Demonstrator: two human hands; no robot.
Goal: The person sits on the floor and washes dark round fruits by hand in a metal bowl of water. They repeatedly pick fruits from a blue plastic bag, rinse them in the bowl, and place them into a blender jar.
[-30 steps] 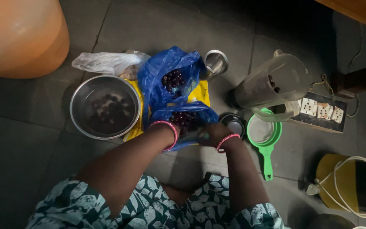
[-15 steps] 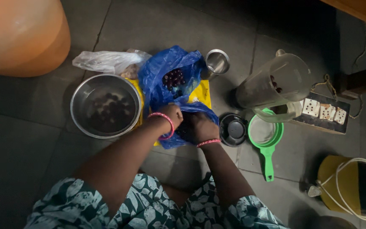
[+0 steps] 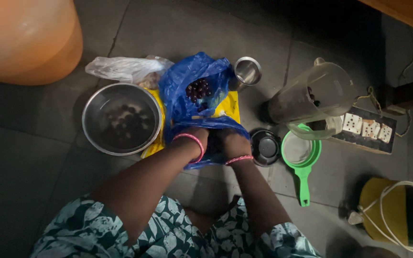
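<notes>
Reaching into the crumpled blue plastic bag at the middle of the floor, you have both hands down in its near fold, where dark round fruit shows in the open pocket at twelve o'clock from your wrists. Your left hand, with a pink bangle at the wrist, and your right hand, with a thinner pink bangle, sit close together with the fingers tucked under the plastic, so you cannot tell whether either is closed on fruit or only on the bag. Judging from this, the step in hand is gathering fruit out of the bag. At nine o'clock from your hands stands the round steel bowl, already holding dark fruit in water. At three o'clock lie a black round lid and a green plastic strainer; at two o'clock a clear blender jug leans. The next move likely calls for a firm, cupped grasp and a short carry toward nine o'clock without spilling.
</notes>
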